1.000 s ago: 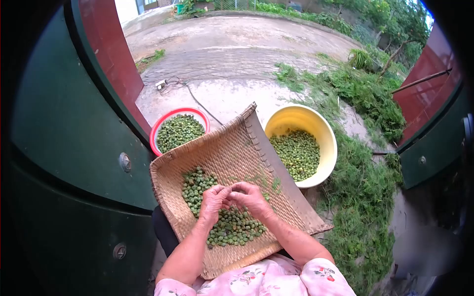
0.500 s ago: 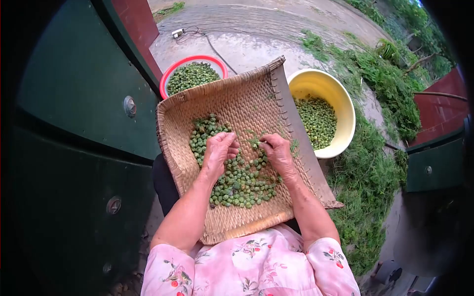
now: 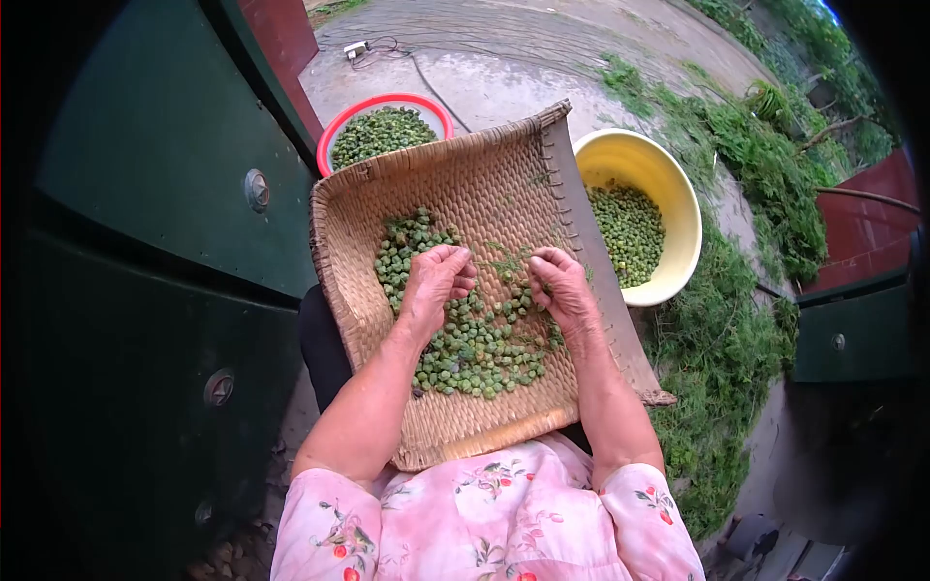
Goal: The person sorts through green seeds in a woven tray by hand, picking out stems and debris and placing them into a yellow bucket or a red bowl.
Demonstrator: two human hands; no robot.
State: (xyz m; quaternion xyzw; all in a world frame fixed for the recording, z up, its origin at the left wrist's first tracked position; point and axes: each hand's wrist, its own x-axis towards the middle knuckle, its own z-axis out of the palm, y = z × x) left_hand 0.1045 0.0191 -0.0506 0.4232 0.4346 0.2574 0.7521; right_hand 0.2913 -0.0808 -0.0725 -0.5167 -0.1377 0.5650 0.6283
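Note:
A shallow woven winnowing basket (image 3: 436,421) rests on the lap, tilted in view. Many small round green fruits (image 3: 475,360) lie spread over its middle and left side. Over the pile, my left hand (image 3: 441,283) has its fingers pinched together; whatever is in them is too small to make out. My right hand (image 3: 565,290) is closed in a pinch to the right, its fingertips at the end of a thin feathery green sprig (image 3: 506,263). The sprig reaches across the gap between both hands, above the weave.
Behind the basket stands a red-rimmed basin (image 3: 325,155) of green fruits. A yellow bucket (image 3: 686,228), partly filled with the same fruits, is at the right. Cut feathery greenery (image 3: 712,387) covers the ground there. Dark green metal doors (image 3: 155,165) stand close on the left.
My right hand has moved slightly right and up, widening the gap between the hands. My left hand stays nearly in place, fingers still pinched. The view has shifted a little.

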